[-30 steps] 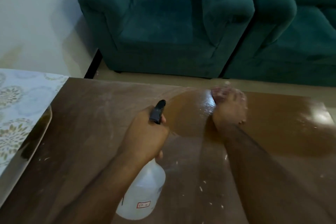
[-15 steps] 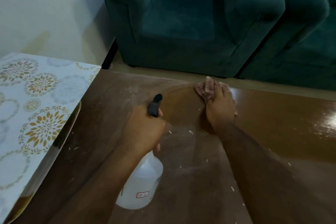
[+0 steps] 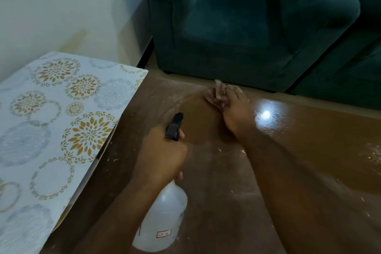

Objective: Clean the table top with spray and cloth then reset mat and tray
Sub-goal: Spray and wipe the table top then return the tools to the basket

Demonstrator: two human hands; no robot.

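The brown table top point(image 3: 226, 192) fills the lower frame, shiny at right; the patterned mat point(image 3: 51, 119) covers the left. Your left hand point(image 3: 162, 156) grips the spray bottle point(image 3: 162, 222) at lower centre; your right hand point(image 3: 237, 113) presses the checked cloth point(image 3: 215, 95), fingers laid flat, mid-frame by the far edge

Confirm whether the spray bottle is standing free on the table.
No, the left hand grips the spray bottle at its neck.

mat point(image 3: 57, 121) left on table point(image 3: 226, 181), armchair point(image 3: 247, 22) behind
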